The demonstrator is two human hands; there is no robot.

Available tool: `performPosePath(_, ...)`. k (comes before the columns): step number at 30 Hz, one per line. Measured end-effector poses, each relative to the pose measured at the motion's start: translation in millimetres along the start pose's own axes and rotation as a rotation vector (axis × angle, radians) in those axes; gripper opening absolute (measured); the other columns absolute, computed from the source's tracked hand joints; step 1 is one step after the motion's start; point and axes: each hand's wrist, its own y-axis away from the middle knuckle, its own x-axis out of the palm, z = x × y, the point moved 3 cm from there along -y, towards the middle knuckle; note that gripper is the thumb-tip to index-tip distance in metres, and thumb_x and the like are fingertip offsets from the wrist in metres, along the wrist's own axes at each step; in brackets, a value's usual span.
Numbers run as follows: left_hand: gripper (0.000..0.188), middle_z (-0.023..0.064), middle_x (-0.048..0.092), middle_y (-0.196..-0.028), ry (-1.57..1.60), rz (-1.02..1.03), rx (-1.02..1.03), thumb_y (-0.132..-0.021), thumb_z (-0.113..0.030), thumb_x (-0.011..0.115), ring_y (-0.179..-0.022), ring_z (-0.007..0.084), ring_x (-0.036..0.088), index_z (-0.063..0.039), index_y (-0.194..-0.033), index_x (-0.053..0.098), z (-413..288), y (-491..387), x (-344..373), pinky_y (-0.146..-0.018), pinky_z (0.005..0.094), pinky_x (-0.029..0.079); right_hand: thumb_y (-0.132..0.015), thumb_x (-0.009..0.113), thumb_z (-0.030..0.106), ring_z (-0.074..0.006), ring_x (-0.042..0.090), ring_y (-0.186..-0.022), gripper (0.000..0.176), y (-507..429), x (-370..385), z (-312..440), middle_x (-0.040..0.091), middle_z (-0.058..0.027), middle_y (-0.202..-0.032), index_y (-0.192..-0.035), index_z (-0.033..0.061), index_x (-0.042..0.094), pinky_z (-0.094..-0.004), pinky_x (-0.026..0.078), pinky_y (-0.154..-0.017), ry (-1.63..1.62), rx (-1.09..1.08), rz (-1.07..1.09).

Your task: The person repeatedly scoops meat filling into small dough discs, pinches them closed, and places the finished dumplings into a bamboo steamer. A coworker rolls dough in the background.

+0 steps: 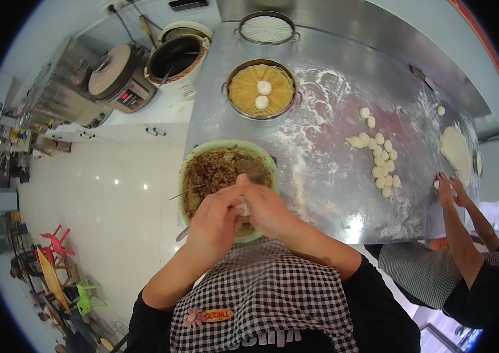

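Both hands meet over a pale green tub [274,170] of brown minced filling. My left hand [217,212] and my right hand [265,205] are cupped around a small white piece of dough [243,206], mostly hidden by the fingers. A thin metal utensil [183,193] leans over the tub's left rim, and the end of another one [182,234] pokes out beside my left wrist. Beyond the tub, two white buns [262,95] sit on the yellow mesh liner of a round steamer [241,110]. Several dough pieces [382,163] lie in a cluster on the floured steel table [329,176].
A second steamer [267,28] with a white liner stands at the back. At the far right, a co-worker's hands [450,189] press dough near a large flat dough sheet [455,150]. A knife [421,77] lies by the back wall. An electric cooker [117,79] and an open pot [176,59] stand left.
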Motion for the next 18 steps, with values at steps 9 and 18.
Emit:
performPosePath(9,0.042,0.0148,0.064,-0.102,-0.018,0.208,0.326,-0.078,0.010,0.066,-0.091,0.0312,0.063,0.001,-0.119,0.059,-10,-46,32,-0.081,0.0384,0.055,-0.100,0.047,0.058,-0.0109,0.048,-0.057,0.060,7,-49,17,0.058,-0.0024,-0.074,-0.096,0.0016,0.064,-0.0252,0.034,-0.049,-0.280,0.194,-0.185)
performPosePath(18,0.032,0.0121,0.066,-0.099,0.005,0.461,0.415,-0.078,0.009,0.065,-0.080,0.0269,0.063,0.000,-0.109,0.063,2,-148,65,-0.076,0.0352,0.054,-0.103,0.050,0.041,-0.0154,0.062,-0.089,0.045,-9,-138,93,0.067,-0.0087,-0.101,-0.113,0.0001,0.065,-0.0312,0.051,-0.080,0.374,-0.197,-0.047)
